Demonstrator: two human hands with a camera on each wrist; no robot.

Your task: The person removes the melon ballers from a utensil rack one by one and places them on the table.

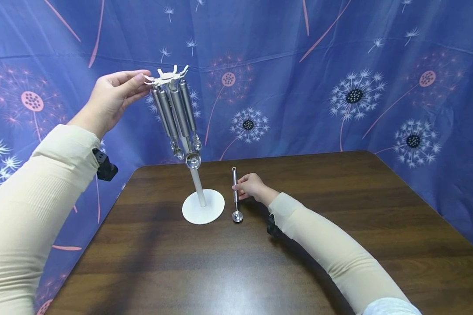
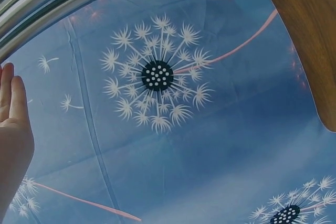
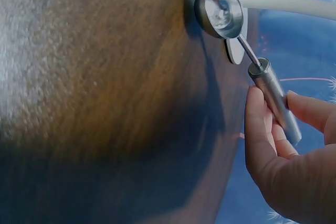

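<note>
As the right hand (image 1: 252, 185) holds it, the scoop (image 1: 236, 200): middle of the head frame, just right of the round base (image 1: 192, 214) of the white stand (image 1: 198, 188); whether its bowl (image 1: 237, 216) touches the tabletop (image 1: 339, 210), I can't tell.
Long axis: near straight up and down the head frame, ringed end at top, bowl at bottom.
Right grip: thumb and fingers pinch the handle partway along, coming in from the right; ringed end clear of the fingers.
Left grip: left hand (image 1: 116, 94), upper left, pinches the edge of the hooked top (image 1: 167, 76); the left wrist view leaves that contact out of frame.
Nearer hand: right, on the scoop; left well apart from it.
Key relation: hooked top lies up and left of the right grip in the frame; ringed end points up the frame.
Hanging utensils (image 1: 177, 111): clustered under the hooked top, bowls downward.
</note>
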